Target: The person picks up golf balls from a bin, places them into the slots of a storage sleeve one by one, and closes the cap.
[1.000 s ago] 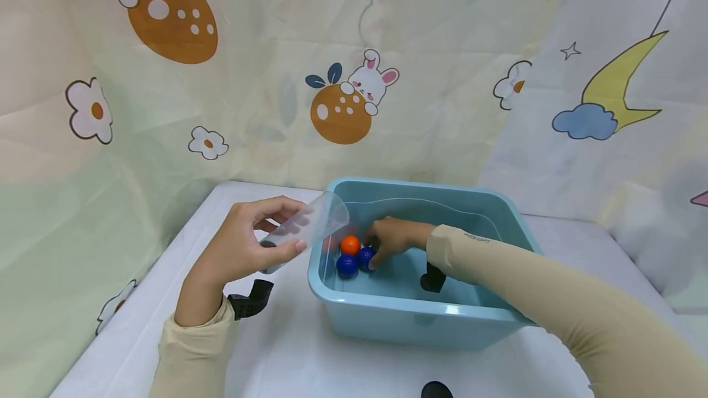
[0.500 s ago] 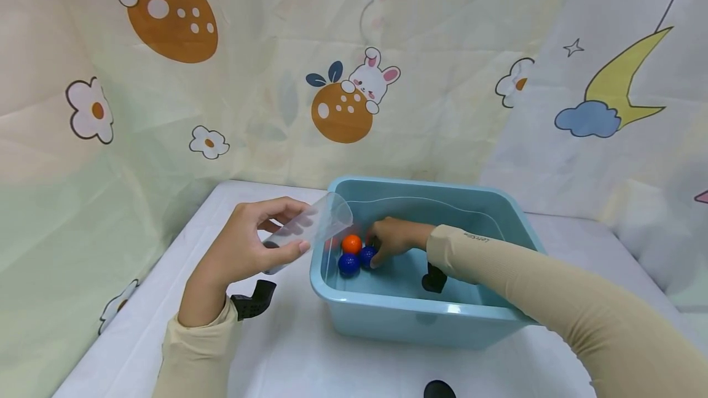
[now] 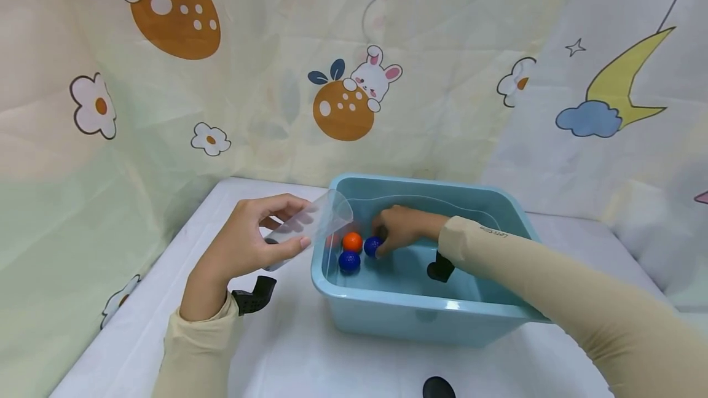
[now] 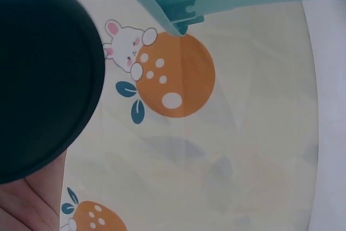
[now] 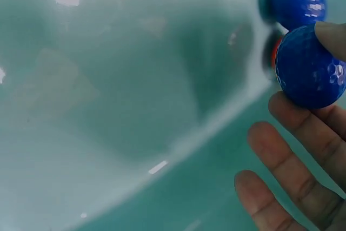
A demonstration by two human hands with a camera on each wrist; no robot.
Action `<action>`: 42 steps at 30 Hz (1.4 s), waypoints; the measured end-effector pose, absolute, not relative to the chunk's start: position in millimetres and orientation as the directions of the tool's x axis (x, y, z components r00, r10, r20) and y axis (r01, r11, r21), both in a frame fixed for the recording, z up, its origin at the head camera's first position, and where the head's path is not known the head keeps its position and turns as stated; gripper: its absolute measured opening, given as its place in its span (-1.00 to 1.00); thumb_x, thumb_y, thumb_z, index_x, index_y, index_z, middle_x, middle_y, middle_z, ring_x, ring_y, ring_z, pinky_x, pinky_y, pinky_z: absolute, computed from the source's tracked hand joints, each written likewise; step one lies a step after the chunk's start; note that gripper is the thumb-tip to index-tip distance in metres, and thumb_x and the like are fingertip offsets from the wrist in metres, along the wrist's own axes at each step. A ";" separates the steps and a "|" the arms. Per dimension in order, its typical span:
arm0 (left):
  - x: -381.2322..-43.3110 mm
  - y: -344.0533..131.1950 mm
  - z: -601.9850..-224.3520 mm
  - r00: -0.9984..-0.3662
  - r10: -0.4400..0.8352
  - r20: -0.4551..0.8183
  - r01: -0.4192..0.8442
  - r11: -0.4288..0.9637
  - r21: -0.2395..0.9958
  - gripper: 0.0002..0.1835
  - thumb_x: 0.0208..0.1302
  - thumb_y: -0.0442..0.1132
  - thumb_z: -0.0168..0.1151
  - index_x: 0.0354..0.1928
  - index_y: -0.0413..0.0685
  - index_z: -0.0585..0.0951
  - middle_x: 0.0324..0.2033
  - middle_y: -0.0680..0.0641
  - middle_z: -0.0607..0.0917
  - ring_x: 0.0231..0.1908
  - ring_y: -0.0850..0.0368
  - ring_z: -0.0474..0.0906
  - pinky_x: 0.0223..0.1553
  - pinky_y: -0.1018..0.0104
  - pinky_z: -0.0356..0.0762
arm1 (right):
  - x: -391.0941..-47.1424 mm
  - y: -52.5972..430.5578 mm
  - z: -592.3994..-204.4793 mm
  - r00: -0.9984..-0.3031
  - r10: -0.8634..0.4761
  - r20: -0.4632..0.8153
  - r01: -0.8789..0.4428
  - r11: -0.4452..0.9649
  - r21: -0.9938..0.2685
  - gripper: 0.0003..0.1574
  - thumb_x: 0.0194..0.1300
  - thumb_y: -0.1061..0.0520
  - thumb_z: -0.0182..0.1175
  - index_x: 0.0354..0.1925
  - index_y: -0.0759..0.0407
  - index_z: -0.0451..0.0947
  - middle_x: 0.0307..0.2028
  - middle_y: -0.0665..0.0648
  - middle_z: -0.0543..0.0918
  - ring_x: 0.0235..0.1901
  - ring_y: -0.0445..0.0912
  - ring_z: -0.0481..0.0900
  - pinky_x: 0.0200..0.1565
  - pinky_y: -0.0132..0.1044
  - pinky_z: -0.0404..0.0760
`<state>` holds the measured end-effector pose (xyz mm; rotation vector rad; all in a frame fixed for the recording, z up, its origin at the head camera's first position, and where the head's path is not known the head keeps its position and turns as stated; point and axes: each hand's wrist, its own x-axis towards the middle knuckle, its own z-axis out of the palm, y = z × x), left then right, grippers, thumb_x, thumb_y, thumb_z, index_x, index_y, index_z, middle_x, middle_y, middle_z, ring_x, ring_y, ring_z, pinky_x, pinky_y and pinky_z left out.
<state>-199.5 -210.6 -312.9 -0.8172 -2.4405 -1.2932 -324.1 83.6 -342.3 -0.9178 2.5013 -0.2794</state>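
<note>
So, a blue ball in the right hand, a cup in the left

The right hand is down in the tub, toward its left end. Its thumb and nearest fingers pinch the blue ball, while two others stand apart from it, stretched out and touching nothing in the right wrist view. Whether the ball touches the tub's floor, I cannot tell. Just beside it, by the tub's left wall, are an orange ball and a second blue ball.

The left hand grips the clear cup, thumb on the near side and fingers round the far side, a narrow hold showing through the plastic. The cup is tilted, its mouth up and toward the tub, appearing over the left rim.

The tub stands on a white table, with a printed cloth behind. A black disc lies at the near edge of view. Both arms wear beige sleeves.
</note>
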 end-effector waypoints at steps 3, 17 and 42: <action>-199.5 -210.3 -311.4 -0.808 0.358 0.468 0.588 0.451 0.671 -0.66 0.23 -0.22 0.47 0.05 -0.12 0.78 -0.21 -0.01 0.81 -0.21 0.10 0.68 -0.15 0.19 0.75 | -320.6 88.2 -330.7 -0.672 -0.670 -0.314 -0.569 0.739 -0.360 -0.61 0.31 0.07 0.55 0.06 0.18 0.77 -0.11 0.05 0.81 -0.15 -0.09 0.71 0.04 -0.17 0.76; -199.7 -208.8 -313.7 -0.819 0.367 0.440 0.571 0.451 0.686 -0.66 0.26 -0.20 0.47 0.07 -0.10 0.78 -0.22 -0.06 0.79 -0.19 0.09 0.68 -0.14 0.20 0.73 | -291.8 107.4 -269.7 -0.659 -0.731 -0.177 -0.598 0.652 -0.467 -0.56 0.36 0.09 0.50 0.12 0.26 0.73 -0.07 0.12 0.80 -0.11 -0.02 0.78 -0.01 -0.18 0.80; -194.4 -204.7 -311.1 -0.825 0.390 0.409 0.558 0.450 0.697 -0.65 0.28 -0.18 0.47 0.09 -0.09 0.77 -0.18 0.03 0.79 -0.15 0.07 0.66 -0.16 0.16 0.73 | -255.4 109.7 -206.9 -0.639 -0.768 -0.034 -0.641 0.557 -0.527 -0.53 0.38 0.11 0.50 0.17 0.28 0.70 0.02 0.16 0.79 -0.06 0.00 0.81 0.04 -0.06 0.80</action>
